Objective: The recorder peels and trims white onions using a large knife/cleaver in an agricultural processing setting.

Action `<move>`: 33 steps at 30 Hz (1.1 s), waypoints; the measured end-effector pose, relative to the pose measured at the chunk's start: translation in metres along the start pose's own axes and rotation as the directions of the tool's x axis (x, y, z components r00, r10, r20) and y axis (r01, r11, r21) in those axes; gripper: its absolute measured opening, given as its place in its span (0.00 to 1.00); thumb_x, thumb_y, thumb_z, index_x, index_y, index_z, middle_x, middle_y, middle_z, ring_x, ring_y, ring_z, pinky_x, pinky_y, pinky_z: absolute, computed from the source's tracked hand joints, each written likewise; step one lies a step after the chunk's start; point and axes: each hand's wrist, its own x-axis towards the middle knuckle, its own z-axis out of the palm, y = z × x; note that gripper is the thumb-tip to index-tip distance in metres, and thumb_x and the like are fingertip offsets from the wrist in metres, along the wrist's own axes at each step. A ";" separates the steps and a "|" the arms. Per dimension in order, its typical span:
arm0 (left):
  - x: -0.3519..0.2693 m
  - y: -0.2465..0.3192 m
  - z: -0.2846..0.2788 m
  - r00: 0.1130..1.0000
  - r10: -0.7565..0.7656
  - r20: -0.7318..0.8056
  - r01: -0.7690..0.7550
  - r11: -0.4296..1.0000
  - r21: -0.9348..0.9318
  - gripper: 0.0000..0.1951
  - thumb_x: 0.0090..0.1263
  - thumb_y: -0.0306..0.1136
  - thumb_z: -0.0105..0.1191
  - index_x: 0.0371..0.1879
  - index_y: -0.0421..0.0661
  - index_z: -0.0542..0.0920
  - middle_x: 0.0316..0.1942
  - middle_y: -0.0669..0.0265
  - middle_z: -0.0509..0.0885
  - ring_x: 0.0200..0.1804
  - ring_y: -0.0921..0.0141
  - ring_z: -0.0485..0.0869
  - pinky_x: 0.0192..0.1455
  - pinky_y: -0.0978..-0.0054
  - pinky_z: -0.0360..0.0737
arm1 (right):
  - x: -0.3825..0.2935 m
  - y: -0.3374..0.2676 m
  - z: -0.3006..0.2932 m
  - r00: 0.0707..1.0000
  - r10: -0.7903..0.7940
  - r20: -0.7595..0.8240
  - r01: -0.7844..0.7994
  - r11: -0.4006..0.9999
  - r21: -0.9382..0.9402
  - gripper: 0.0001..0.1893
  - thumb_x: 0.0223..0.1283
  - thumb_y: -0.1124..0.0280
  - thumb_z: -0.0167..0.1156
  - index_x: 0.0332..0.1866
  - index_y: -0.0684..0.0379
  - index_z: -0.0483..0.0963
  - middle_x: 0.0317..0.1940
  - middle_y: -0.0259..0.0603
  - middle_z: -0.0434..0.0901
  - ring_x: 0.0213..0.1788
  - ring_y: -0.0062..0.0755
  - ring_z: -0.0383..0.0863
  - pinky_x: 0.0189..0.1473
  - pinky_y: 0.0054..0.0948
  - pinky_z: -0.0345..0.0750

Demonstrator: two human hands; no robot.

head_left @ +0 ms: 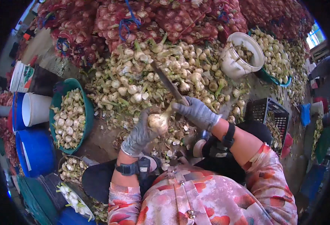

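A pale onion (157, 122) rests in my left hand (138, 133), which wears a grey work glove. Its stalk points up and right towards my right hand (197, 112), gloved in the same way. The fingers of my right hand are closed on a large knife (167, 81). The blade slants up and left, over a big heap of untrimmed onions (181, 70) on the ground in front of me. Stalk and knife meet close to my right fingers; whether my right hand also touches the stalk cannot be made out.
Left of me stand a green tub (89, 115) of onions, a white bucket (37, 109) and a blue tub (35, 152). A white bucket (228, 66) and black crate (269, 104) stand to the right. Red mesh sacks (179, 21) line the back.
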 end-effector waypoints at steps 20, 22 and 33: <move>0.013 -0.063 0.017 0.995 0.019 -0.100 -0.042 0.970 -0.239 0.33 0.63 0.47 0.64 0.64 0.48 0.69 0.54 0.64 0.81 0.56 0.67 0.79 0.58 0.69 0.77 | -0.017 0.001 -0.002 0.957 -0.277 -0.084 0.193 0.826 -0.530 0.19 0.55 0.60 0.64 0.48 0.59 0.75 0.33 0.55 0.82 0.38 0.57 0.82 0.39 0.44 0.78; 0.005 -0.077 0.012 0.993 0.111 -0.043 -0.096 0.961 0.259 0.32 0.68 0.48 0.58 0.67 0.46 0.65 0.57 0.62 0.79 0.57 0.69 0.78 0.60 0.70 0.76 | -0.029 -0.019 0.001 0.954 -0.295 0.063 0.260 0.698 -0.667 0.18 0.53 0.60 0.65 0.46 0.58 0.76 0.31 0.52 0.82 0.36 0.54 0.83 0.37 0.44 0.79; -0.019 -0.083 0.014 0.975 0.213 0.063 -0.203 0.742 0.639 0.24 0.68 0.40 0.57 0.62 0.48 0.71 0.55 0.65 0.79 0.55 0.70 0.79 0.56 0.70 0.79 | -0.031 -0.010 0.013 0.934 -0.173 0.311 0.355 0.523 -0.775 0.10 0.51 0.67 0.62 0.40 0.53 0.77 0.27 0.47 0.82 0.33 0.51 0.84 0.33 0.45 0.79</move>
